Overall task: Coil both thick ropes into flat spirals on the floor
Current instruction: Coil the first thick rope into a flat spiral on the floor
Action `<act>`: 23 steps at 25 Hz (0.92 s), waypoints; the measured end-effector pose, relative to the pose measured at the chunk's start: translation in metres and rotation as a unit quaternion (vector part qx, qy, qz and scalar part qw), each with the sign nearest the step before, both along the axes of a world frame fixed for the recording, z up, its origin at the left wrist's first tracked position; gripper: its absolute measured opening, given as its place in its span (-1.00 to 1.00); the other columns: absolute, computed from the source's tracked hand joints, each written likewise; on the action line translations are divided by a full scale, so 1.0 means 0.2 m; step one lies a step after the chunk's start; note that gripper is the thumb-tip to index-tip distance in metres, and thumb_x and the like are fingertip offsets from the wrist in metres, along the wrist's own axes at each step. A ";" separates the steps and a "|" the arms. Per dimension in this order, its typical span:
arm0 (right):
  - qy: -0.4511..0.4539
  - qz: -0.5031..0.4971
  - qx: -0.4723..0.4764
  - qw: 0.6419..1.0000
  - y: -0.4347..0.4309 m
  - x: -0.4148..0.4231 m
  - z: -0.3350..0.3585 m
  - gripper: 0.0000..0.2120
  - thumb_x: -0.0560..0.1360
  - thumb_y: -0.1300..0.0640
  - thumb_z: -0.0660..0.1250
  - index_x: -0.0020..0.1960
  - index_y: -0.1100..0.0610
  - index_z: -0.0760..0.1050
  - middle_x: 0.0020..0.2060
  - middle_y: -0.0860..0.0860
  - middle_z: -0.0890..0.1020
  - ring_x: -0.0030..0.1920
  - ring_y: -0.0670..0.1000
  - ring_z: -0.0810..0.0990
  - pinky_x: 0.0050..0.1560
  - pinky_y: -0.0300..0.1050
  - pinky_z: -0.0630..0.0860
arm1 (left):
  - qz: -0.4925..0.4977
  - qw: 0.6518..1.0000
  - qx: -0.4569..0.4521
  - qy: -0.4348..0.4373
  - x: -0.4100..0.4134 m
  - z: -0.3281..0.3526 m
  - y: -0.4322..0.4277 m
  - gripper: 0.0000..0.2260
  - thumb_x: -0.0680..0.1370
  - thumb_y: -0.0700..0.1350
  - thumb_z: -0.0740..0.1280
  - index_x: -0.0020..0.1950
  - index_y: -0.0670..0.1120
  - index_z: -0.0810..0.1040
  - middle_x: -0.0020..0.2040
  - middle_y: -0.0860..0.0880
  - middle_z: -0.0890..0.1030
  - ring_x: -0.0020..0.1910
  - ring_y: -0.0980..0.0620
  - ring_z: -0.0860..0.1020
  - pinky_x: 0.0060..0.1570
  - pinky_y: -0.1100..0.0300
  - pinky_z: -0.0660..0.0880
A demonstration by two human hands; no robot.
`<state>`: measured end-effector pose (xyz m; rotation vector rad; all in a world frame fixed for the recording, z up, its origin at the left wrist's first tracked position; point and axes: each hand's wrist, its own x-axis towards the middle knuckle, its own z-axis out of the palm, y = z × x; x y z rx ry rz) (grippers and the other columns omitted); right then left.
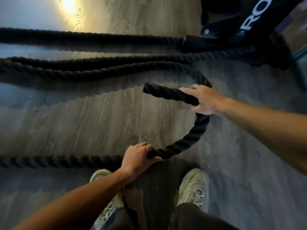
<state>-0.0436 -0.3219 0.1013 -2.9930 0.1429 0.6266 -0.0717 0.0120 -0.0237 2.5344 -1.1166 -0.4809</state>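
our left hand (pixel 139 156) grips the thick rope (pixel 196 130) near our feet; our right hand (pixel 205 100) closes round its end, the arc between them over the floor (pixel 83 122). we should pin that end flat as centre and lay each turn snug. the second rope (pixel 99 39) lies stretched beyond.

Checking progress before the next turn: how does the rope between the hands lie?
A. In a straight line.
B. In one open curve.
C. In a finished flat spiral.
B: the rope bows in one arc from the left hand up to the right hand; no spiral yet.
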 end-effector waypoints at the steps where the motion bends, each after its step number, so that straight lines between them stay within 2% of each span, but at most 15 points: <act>1: 0.003 0.035 -0.045 0.998 -0.04 0.08 0.05 -0.17 0.51 0.04 0.39 0.56 -0.27 -0.05 0.44 0.12 0.26 0.38 0.23 0.33 0.02 0.05 0.47 | 0.002 0.999 -0.026 0.024 -0.03 0.00 -0.08 -0.51 0.48 0.41 0.24 0.18 0.12 0.65 0.03 0.08 0.66 0.00 0.01 0.65 -0.04 0.09 0.52; 4: -0.005 0.125 -0.127 0.984 -0.06 0.24 0.09 -0.19 0.50 0.14 0.35 0.55 -0.28 -0.02 0.37 0.12 0.29 0.27 0.17 0.33 -0.13 0.03 0.44 | -0.034 0.991 -0.087 0.092 -0.08 -0.06 -0.27 -0.57 0.54 0.26 0.27 0.32 0.11 0.59 0.15 0.08 0.69 0.12 0.03 0.64 0.09 0.12 0.55; 6: 0.010 0.186 -0.138 0.973 0.01 0.24 -0.05 -0.19 0.48 0.19 0.33 0.54 -0.27 0.03 0.30 0.12 0.32 0.24 0.18 0.32 -0.08 0.10 0.49 | -0.040 0.986 -0.116 0.115 -0.06 -0.09 -0.28 -0.67 0.56 0.20 0.29 0.21 0.08 0.64 0.10 0.10 0.70 0.07 0.07 0.66 0.07 0.10 0.57; 8: 0.043 0.233 -0.134 0.962 0.14 0.20 -0.25 -0.21 0.49 0.22 0.31 0.54 -0.28 0.03 0.33 0.13 0.31 0.28 0.20 0.29 -0.04 0.11 0.45 | -0.021 0.982 -0.174 0.067 0.05 -0.11 -0.21 -0.81 0.56 0.10 0.34 0.05 0.05 0.66 -0.04 0.10 0.70 -0.06 0.06 0.65 -0.05 0.06 0.58; 10: 0.059 0.268 -0.118 0.954 0.25 0.18 -0.39 -0.19 0.48 0.23 0.32 0.54 -0.29 0.03 0.34 0.11 0.30 0.28 0.17 0.29 -0.08 0.06 0.39 | 0.002 0.980 -0.198 -0.031 0.20 -0.12 -0.09 -0.90 0.53 -0.01 0.41 0.01 0.03 0.66 -0.06 0.04 0.65 -0.06 -0.03 0.59 -0.06 0.02 0.54; 12: 0.036 0.286 -0.084 0.954 0.31 0.17 -0.46 -0.19 0.47 0.22 0.33 0.54 -0.28 0.06 0.31 0.08 0.33 0.23 0.13 0.32 -0.07 0.02 0.40 | 0.027 0.985 -0.149 -0.084 0.34 -0.11 0.02 -0.80 0.49 0.03 0.46 0.08 0.04 0.66 0.03 -0.01 0.59 0.02 -0.08 0.52 -0.02 0.01 0.49; 13: 0.021 0.285 -0.062 0.956 0.32 0.16 -0.48 -0.19 0.46 0.24 0.34 0.54 -0.26 0.09 0.29 0.07 0.36 0.19 0.11 0.34 -0.04 0.01 0.43 | 0.031 0.989 -0.127 -0.066 0.40 -0.11 0.06 -0.77 0.48 0.06 0.48 0.10 0.05 0.66 0.05 -0.01 0.57 0.02 -0.08 0.52 -0.01 0.01 0.50; 14: 0.007 0.260 -0.019 0.965 0.32 0.15 -0.49 -0.21 0.46 0.26 0.35 0.53 -0.25 0.13 0.28 0.04 0.40 0.17 0.09 0.36 0.02 0.01 0.46 | 0.030 0.992 -0.120 -0.025 0.45 -0.12 0.08 -0.77 0.48 0.07 0.50 0.09 0.06 0.66 0.03 0.01 0.57 -0.02 -0.06 0.55 -0.03 0.03 0.54; 15: -0.007 0.196 0.053 0.979 0.32 0.13 -0.50 -0.23 0.46 0.28 0.36 0.52 -0.23 0.19 0.27 0.00 0.42 0.18 0.06 0.37 0.09 0.00 0.47 | 0.026 0.992 -0.122 0.016 0.47 -0.11 0.09 -0.79 0.48 0.06 0.51 0.07 0.06 0.66 -0.01 0.04 0.58 -0.08 -0.03 0.59 -0.08 0.04 0.58; 17: -0.085 -0.002 0.164 0.983 0.31 0.04 -0.51 -0.29 0.45 0.19 0.42 0.50 -0.20 0.26 0.28 -0.04 0.44 0.27 0.04 0.36 0.24 0.01 0.43 | 0.027 0.990 -0.133 0.046 0.46 -0.11 0.07 -0.82 0.47 0.05 0.53 0.01 0.06 0.64 -0.08 0.09 0.61 -0.18 0.04 0.62 -0.16 0.08 0.60; 19: -0.167 -0.214 0.110 0.956 0.29 -0.11 -0.54 -0.31 0.40 0.01 0.45 0.47 -0.18 0.28 0.30 -0.01 0.41 0.32 0.10 0.31 0.29 0.13 0.40 | 0.037 0.989 -0.138 0.038 0.46 -0.10 0.04 -0.81 0.46 0.06 0.52 0.00 0.07 0.61 -0.11 0.10 0.62 -0.22 0.08 0.62 -0.19 0.08 0.60; 21: -0.117 -0.404 0.064 0.905 0.28 -0.33 -0.59 -0.31 0.40 -0.10 0.42 0.46 -0.15 0.24 0.30 0.06 0.34 0.32 0.19 0.29 0.28 0.20 0.38 | 0.038 0.990 -0.134 0.034 0.43 -0.09 0.02 -0.78 0.49 0.07 0.48 0.09 0.10 0.57 -0.10 0.09 0.63 -0.22 0.10 0.62 -0.18 0.08 0.60; 23: -0.068 -0.483 0.147 0.861 0.31 -0.50 -0.67 -0.28 0.43 -0.09 0.41 0.49 -0.14 0.15 0.26 0.07 0.31 0.29 0.20 0.38 0.24 0.19 0.44 | 0.028 0.991 -0.121 0.051 0.39 -0.08 -0.01 -0.69 0.52 0.07 0.44 0.24 0.11 0.51 -0.09 0.08 0.64 -0.21 0.09 0.62 -0.17 0.10 0.58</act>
